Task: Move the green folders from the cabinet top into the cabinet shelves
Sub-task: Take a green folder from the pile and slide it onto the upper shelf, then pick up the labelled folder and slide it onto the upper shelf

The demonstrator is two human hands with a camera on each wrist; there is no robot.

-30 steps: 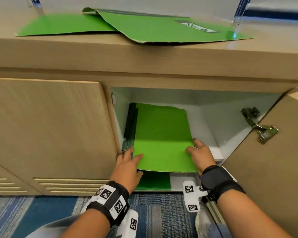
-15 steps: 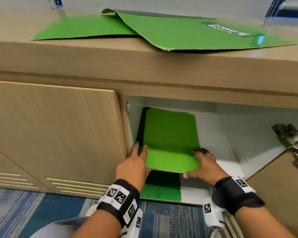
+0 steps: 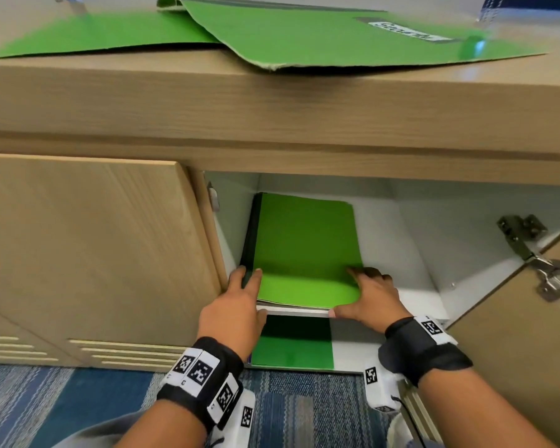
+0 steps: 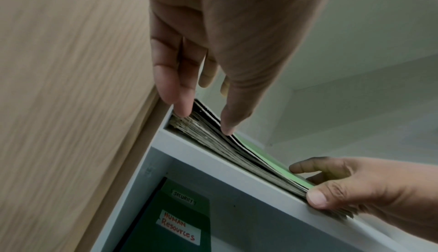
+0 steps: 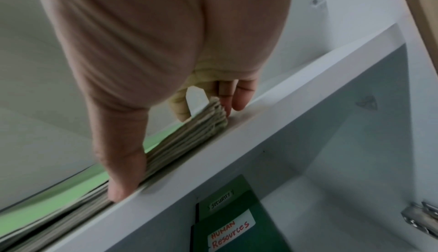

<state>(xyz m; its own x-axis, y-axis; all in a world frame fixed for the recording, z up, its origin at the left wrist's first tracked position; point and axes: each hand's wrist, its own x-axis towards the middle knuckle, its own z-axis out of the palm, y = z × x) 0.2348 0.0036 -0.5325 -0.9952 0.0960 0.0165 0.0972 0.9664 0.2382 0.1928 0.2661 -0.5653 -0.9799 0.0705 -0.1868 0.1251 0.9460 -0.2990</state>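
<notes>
A stack of green folders (image 3: 304, 250) lies flat on the upper shelf (image 3: 401, 240) inside the open cabinet. My left hand (image 3: 243, 295) touches the stack's front left corner (image 4: 208, 130) with straight fingers (image 4: 175, 79). At the front right corner, my right hand (image 3: 366, 299) sets its thumb (image 5: 123, 177) against the stack's front edge (image 5: 189, 139) and its fingers by the right side. Two more green folders lie on the cabinet top (image 3: 272, 101): a plain one (image 3: 94, 37) at the left and a labelled one (image 3: 320, 37) overlapping it at the right.
On the lower shelf lies a dark green folder (image 3: 291, 344) labelled "Human Resources" (image 4: 177, 228). The left door (image 3: 94, 247) is closed. The right door (image 3: 514, 350) stands open on a metal hinge (image 3: 530, 250). Blue carpet (image 3: 78, 399) lies below.
The top green folder has slid deeper into the upper shelf, flush with the stack. Both hands followed it to the shelf's front edge.
</notes>
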